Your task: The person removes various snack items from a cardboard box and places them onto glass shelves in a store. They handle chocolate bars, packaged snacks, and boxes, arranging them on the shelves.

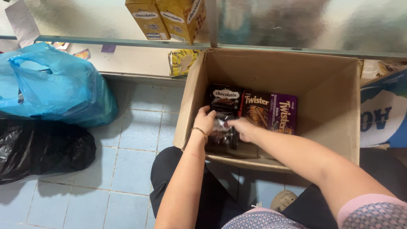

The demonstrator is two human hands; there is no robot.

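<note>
An open cardboard box [330, 80] stands on the tiled floor in front of me. Inside lie dark brown snack boxes [224, 96], a brown wafer-stick box [254, 109] and a purple one [283, 112]. My left hand [205, 120], with a thin bracelet on the wrist, grips the left side of a dark snack pack [221, 135] at the box's near left. My right hand [242, 127] holds the same pack from the right. Both arms reach in over the box's near wall.
A blue plastic bag [55, 85] and a black plastic bag [40, 148] sit on the floor at left. Yellow snack boxes [169, 17] stand on a glass shelf above. A white and blue sack [383, 114] lies at right. My foot [283, 199] shows below.
</note>
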